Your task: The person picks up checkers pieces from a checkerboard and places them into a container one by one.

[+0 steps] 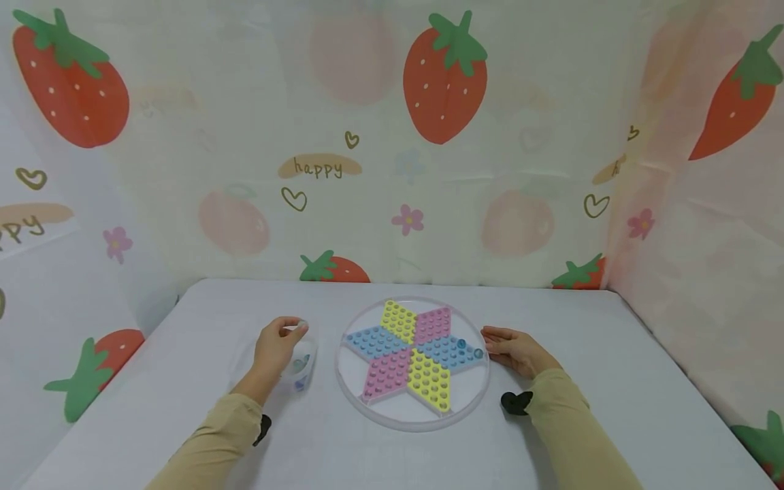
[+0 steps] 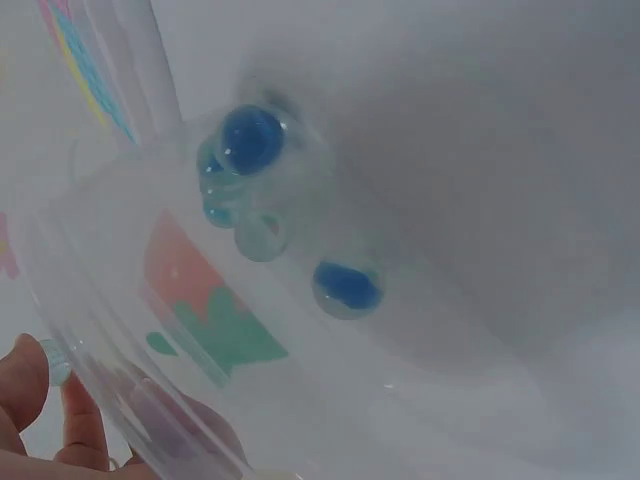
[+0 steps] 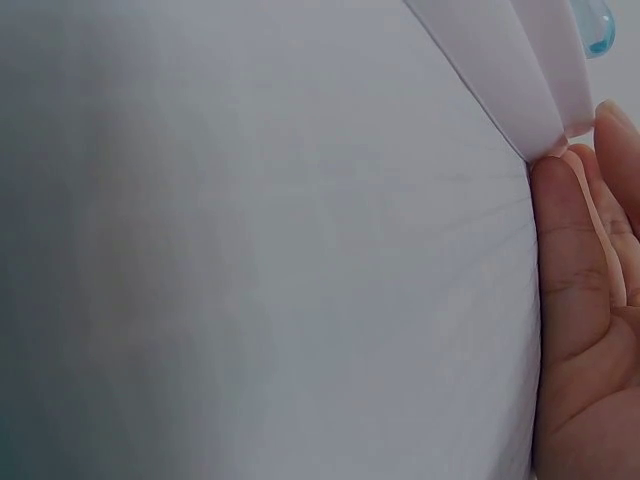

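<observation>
My left hand [image 1: 273, 350] pinches a clear glass marble [image 2: 57, 362] between thumb and finger, just above the rim of a transparent plastic container [image 1: 314, 350]. Several marbles, some with blue inside [image 2: 252, 140], lie in that container. To its right is a round Chinese checkers board [image 1: 407, 424] with a star of yellow, pink and blue sections. A blue marble [image 1: 462, 344] and a clear-blue marble [image 1: 478, 354] sit in the blue section at the right. My right hand [image 1: 516, 350] rests at the board's right rim, its fingers fairly straight and touching the edge.
A white-covered table [image 1: 392, 463] bears the board and container. Behind it hangs a strawberry-print curtain [image 1: 380, 204], which also runs along both sides. A black wrist device [image 1: 516, 403] sticks out by the right sleeve.
</observation>
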